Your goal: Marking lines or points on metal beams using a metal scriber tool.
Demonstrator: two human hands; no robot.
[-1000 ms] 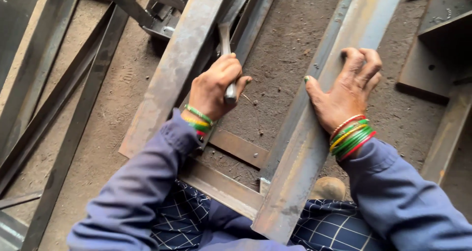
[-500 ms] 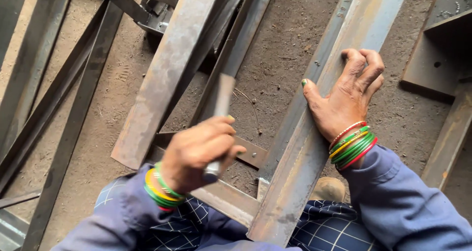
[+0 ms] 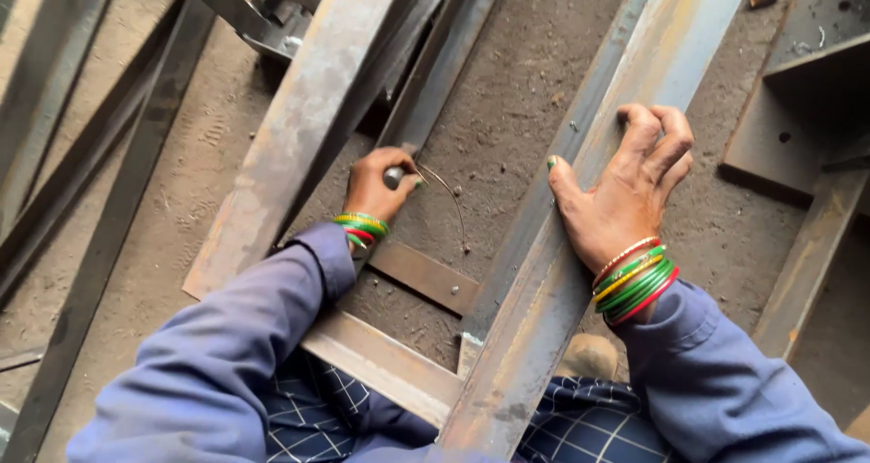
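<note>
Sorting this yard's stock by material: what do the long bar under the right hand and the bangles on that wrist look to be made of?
Long bar: likely mild steel, bare and unpainted; grey-brown rust patches and dull mill sheen. Bangles: glossy green, yellow and red rings, probably glass or plastic; the picture cannot settle which. The right hand lies flat on the bar.

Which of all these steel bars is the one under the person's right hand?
Start at the right hand with the bangles. It presses on a long angle bar running from bottom centre to top right. Unlike the rustier bar by the left hand, it has a paler, smoother face.

No pkgs, labels, signs or screens in view, just bare steel.
</note>
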